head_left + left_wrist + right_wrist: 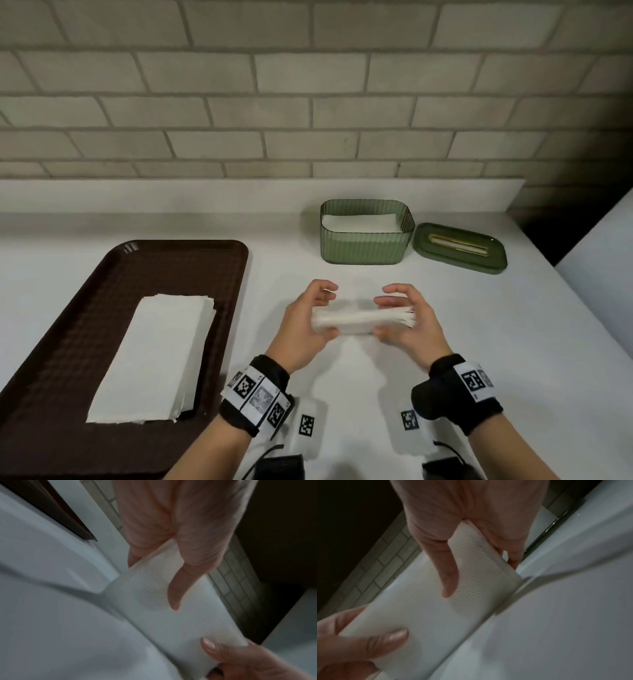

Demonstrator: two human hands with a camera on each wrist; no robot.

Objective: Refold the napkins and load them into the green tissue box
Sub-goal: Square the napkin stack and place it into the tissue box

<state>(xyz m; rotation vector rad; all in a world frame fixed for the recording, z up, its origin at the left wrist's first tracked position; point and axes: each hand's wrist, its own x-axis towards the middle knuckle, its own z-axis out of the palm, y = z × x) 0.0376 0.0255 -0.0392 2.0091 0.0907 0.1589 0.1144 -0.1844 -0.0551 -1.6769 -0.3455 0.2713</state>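
Observation:
A folded stack of white napkins (359, 320) is held edge-on just above the white counter, between both hands. My left hand (310, 318) grips its left end, thumb on the near face and fingers curled over the far side. My right hand (406, 318) grips the right end the same way, where the loose edges fan out. The wrist views show the stack (171, 615) (436, 608) close up with a thumb pressed on each end. The green ribbed tissue box (366, 236) stands open behind, white napkins inside. Its green lid (460, 247) lies to its right.
A dark brown tray (61, 342) at the left holds another pile of flat white napkins (154, 356). A grey brick wall rises behind the counter's low backsplash. The counter's right edge runs diagonally past the lid, with a dark gap beyond.

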